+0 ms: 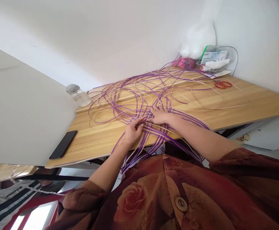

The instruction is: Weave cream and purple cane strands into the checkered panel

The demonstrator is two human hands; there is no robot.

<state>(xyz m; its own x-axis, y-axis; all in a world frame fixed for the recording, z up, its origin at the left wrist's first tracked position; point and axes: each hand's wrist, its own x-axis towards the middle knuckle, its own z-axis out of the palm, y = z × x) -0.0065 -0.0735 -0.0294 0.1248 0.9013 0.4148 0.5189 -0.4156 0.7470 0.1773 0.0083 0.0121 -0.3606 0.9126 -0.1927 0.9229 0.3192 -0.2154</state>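
Observation:
Purple and cream strands form a small woven patch (149,114) on the wooden table, with long loose ends spreading behind it and hanging over the front edge. My left hand (134,129) rests at the patch's left front side, its thumb and fingers bent close together over the strands; what lies between them is too small to make out. My right hand (159,115) lies on the right part of the weave, palm down with fingers spread, pressing on it.
A black phone (63,144) lies at the table's left edge, near a clear bottle (83,99). Orange-handled scissors (223,84) are at the right. Plastic bags (198,40) and papers (214,59) stand in the back corner against the wall. Loose strands cover much of the tabletop.

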